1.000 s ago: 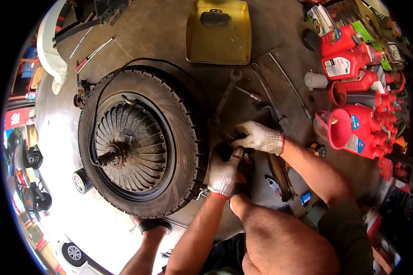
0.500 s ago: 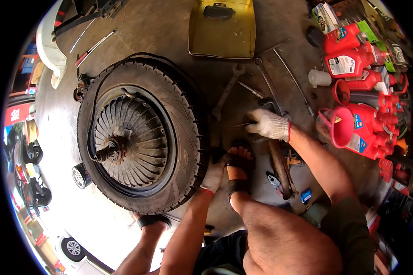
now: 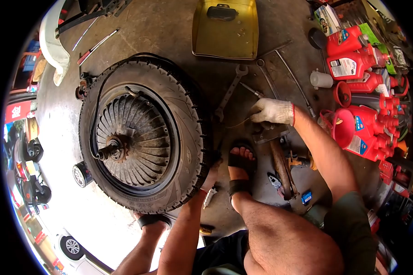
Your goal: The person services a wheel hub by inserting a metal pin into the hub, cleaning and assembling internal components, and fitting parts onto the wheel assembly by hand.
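Right of centre, a thin strand (image 3: 239, 125) is pinched by the right hand (image 3: 271, 111); below centre, the left hand (image 3: 211, 176) (grip cannot be told) is partly hidden beside the tyre (image 3: 188, 142).

A concrete floor (image 3: 165, 36) spreads across the frame, brownish and stained, dim towards the top and centre. Strong light bleaches it almost white at the lower left, where a white car (image 3: 85, 265) stands at the edge. Above that, along the left edge, are a motorbike (image 3: 28, 189) and a red sign (image 3: 22, 111). The far right edge is dark and cluttered.
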The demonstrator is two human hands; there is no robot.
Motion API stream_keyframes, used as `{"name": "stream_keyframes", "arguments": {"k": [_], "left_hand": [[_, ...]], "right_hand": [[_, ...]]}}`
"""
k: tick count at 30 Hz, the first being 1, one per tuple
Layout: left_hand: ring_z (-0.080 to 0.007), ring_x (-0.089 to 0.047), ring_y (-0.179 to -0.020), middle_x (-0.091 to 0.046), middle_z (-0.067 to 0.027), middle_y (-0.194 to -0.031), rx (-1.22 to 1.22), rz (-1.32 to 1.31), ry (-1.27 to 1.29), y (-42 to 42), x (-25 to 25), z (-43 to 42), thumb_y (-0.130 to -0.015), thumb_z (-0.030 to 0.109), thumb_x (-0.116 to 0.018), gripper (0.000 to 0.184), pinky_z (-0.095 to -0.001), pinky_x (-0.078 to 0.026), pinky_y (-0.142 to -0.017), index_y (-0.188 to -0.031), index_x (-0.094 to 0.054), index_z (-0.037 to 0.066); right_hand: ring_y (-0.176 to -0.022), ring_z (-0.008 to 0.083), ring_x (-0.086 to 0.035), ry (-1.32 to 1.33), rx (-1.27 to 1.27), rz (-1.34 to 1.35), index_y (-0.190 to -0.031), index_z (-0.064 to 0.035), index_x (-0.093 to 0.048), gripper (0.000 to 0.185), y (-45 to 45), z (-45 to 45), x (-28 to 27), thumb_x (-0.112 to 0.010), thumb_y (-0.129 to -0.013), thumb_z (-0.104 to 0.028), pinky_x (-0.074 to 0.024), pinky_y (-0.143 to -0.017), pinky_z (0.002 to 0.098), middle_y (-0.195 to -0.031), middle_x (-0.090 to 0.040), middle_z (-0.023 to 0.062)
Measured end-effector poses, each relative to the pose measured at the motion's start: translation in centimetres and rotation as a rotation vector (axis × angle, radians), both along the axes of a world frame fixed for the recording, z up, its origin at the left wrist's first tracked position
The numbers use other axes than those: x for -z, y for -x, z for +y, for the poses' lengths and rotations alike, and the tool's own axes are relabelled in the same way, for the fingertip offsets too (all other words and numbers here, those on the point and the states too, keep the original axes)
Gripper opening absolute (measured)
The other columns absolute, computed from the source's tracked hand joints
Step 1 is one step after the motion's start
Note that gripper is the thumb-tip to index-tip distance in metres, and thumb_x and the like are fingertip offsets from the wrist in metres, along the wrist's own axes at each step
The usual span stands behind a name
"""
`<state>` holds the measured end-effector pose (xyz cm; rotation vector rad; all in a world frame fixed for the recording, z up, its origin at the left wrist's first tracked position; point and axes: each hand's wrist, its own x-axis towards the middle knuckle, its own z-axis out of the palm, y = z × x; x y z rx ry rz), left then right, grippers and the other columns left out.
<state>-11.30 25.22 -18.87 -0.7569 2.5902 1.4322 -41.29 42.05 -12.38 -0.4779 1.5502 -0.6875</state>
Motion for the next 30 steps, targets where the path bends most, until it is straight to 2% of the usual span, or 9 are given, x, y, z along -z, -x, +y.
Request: {"name": "stream_keyframes", "arguments": {"k": [1,2,4,10,18,20,22,25,30], "left_hand": [[-0.0328,-0.067,-0.101,-0.071,-0.0168,-0.108,-0.012,-0.024,-0.087,-0.3,0.6,-0.2,-0.089,0.013,-0.07,0.031,-0.0417,-0.051,-0.094,-0.119,-0.067,0.002],[-0.0333,-0.067,-0.102,-0.071,-0.0172,-0.11,-0.028,-0.05,-0.172,-0.7,1.1,-0.3,-0.089,0.014,-0.07,0.032,-0.0426,-0.05,-0.095,-0.12,-0.067,0.002],[-0.0348,-0.066,-0.104,-0.071,-0.0165,-0.111,0.001,-0.065,-0.033,0.3,-1.4,-0.8,-0.09,0.016,-0.07,0.032,-0.0446,-0.05,-0.096,-0.119,-0.068,0.003],[-0.0372,-0.066,-0.105,-0.07,-0.0159,-0.115,0.07,-0.045,0.292,0.6,-3.2,-2.1,-0.09,0.018,-0.07,0.033,-0.0465,-0.05,-0.097,-0.12,-0.067,0.005],[-0.0399,-0.066,-0.105,-0.069,-0.0155,-0.12,0.116,0.001,0.696,-0.7,-3.0,-0.9,-0.089,0.019,-0.07,0.035,-0.0478,-0.05,-0.098,-0.121,-0.066,0.006],[-0.04,-0.066,-0.104,-0.067,-0.017,-0.121,0.088,0.062,0.587,-1.9,-3.8,0.4,-0.089,0.018,-0.069,0.038,-0.0467,-0.051,-0.097,-0.124,-0.065,0.005],[-0.0383,-0.066,-0.1,-0.067,-0.0191,-0.116,0.133,-0.155,-0.089,-2.5,-6.4,0.9,-0.089,0.015,-0.069,0.038,-0.0454,-0.053,-0.09,-0.125,-0.063,0.003],[-0.0354,-0.067,-0.098,-0.067,-0.0181,-0.111,0.456,-0.045,0.023,-2.3,-11.6,0.8,-0.086,0.009,-0.07,0.036,-0.0438,-0.056,-0.084,-0.122,-0.065,0.003],[-0.0343,-0.068,-0.095,-0.069,-0.0177,-0.107,0.501,-0.074,-0.086,1.3,-21.6,-0.6,-0.084,0.007,-0.071,0.036,-0.042,-0.056,-0.084,-0.119,-0.066,0.002]], "right_hand": [[-0.069,0.0204,-0.068,-0.05,0.014,0.014,-0.117,0.0008,-0.07,0.031,0.2,-0.1,0.1,-0.064,-0.094,-0.018,-0.0537,-0.066,0.0348,-0.087,-0.074,0.0117],[-0.069,0.0204,-0.068,-0.05,0.014,0.014,-0.117,0.0008,-0.07,0.031,0.3,-0.1,0.8,-0.064,-0.094,-0.018,-0.0537,-0.066,0.0348,-0.087,-0.074,0.0117],[-0.091,0.0363,-0.072,0.165,-0.177,0.569,-0.115,0.0001,-0.071,0.033,0.4,-0.1,2.3,-0.065,-0.09,-0.02,-0.0552,-0.081,0.0438,-0.099,-0.074,0.0228],[-0.111,0.0425,-0.065,0.003,-0.205,0.717,-0.116,-0.0016,-0.071,0.036,-0.1,-1.0,2.5,-0.066,-0.087,-0.022,-0.0521,-0.095,0.0475,-0.111,-0.069,0.0279],[-0.111,0.0416,-0.065,0.03,-0.1,0.78,-0.118,0.0002,-0.07,0.038,-0.6,-1.4,2.9,-0.066,-0.086,-0.021,-0.0521,-0.096,0.0469,-0.112,-0.069,0.0276],[-0.112,0.0413,-0.065,0.006,-0.103,0.789,-0.119,0.0013,-0.07,0.04,-0.6,-1.5,2.6,-0.066,-0.086,-0.021,-0.052,-0.097,0.0467,-0.113,-0.069,0.0276],[-0.112,0.0413,-0.065,0.005,-0.087,0.766,-0.121,0.0026,-0.068,0.042,-0.5,-1.7,2.6,-0.067,-0.086,-0.02,-0.052,-0.097,0.0467,-0.114,-0.069,0.0268],[-0.112,0.0417,-0.064,0.016,-0.051,0.858,-0.123,0.0028,-0.067,0.045,-0.3,-1.3,3.1,-0.068,-0.085,-0.021,-0.0519,-0.097,0.0468,-0.115,-0.069,0.0266],[-0.112,0.0422,-0.064,0.043,-0.022,0.867,-0.123,0.0018,-0.067,0.044,0.2,-0.8,3.4,-0.068,-0.086,-0.023,-0.0518,-0.096,0.0473,-0.116,-0.068,0.0273]]}}
